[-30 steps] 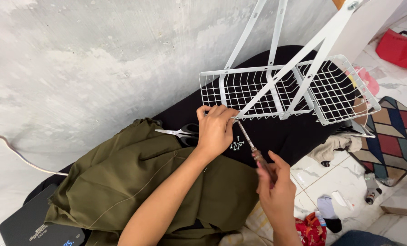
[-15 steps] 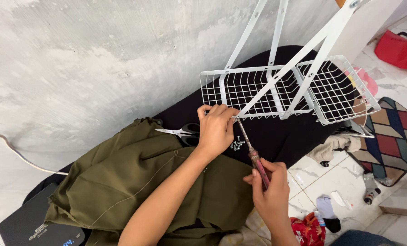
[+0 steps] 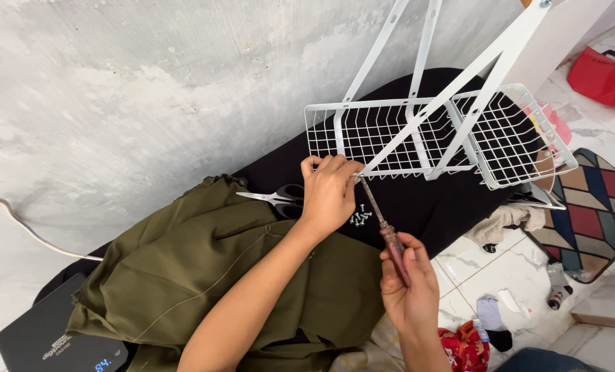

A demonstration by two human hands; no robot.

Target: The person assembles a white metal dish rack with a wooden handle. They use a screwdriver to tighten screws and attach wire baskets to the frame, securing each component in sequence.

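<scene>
— Start nearest: what has the right hand (image 3: pixel 409 289) got?

— Its fingers are curled shut round the reddish handle of a screwdriver (image 3: pixel 384 231), thumb laid along it. The shaft runs up and away from them to the corner of the white wire basket (image 3: pixel 431 134).

— And the left hand (image 3: pixel 329 193)?

— Beyond, its fingers are pinched closed at that same corner, right at the blade's tip; whether they hold a screw, I cannot tell. Loose screws (image 3: pixel 360 218) lie just below those fingers on the black cloth (image 3: pixel 424 207).

— So how to do it well?

— I judge: keep the shaft in line with the screw, press in, and brace the frame firmly.
</scene>
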